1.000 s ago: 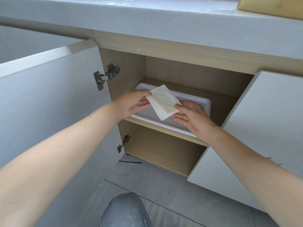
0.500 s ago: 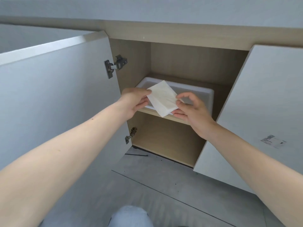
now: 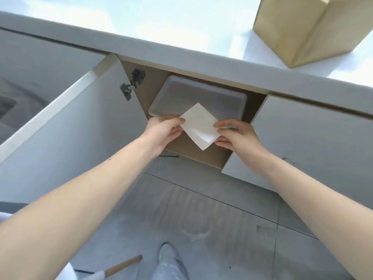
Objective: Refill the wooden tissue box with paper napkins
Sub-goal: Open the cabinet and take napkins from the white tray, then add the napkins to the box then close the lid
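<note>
A white folded paper napkin (image 3: 198, 125) hangs between both hands in front of the open cabinet. My left hand (image 3: 163, 131) pinches its left corner and my right hand (image 3: 235, 135) pinches its right edge. The wooden tissue box (image 3: 294, 29) stands on the white countertop at the upper right, well above and to the right of my hands. A white plastic tray (image 3: 177, 93) lies on the cabinet shelf just behind the napkin.
The left cabinet door (image 3: 70, 122) swings wide open beside my left arm. The right door (image 3: 306, 138) is ajar next to my right wrist. The counter edge (image 3: 181, 57) overhangs the cabinet. A wooden handle (image 3: 123, 265) lies on the grey floor near my leg.
The view has risen, so the countertop and the wooden box show again. Both hands have drawn the napkin out and away from the tray on the shelf.
</note>
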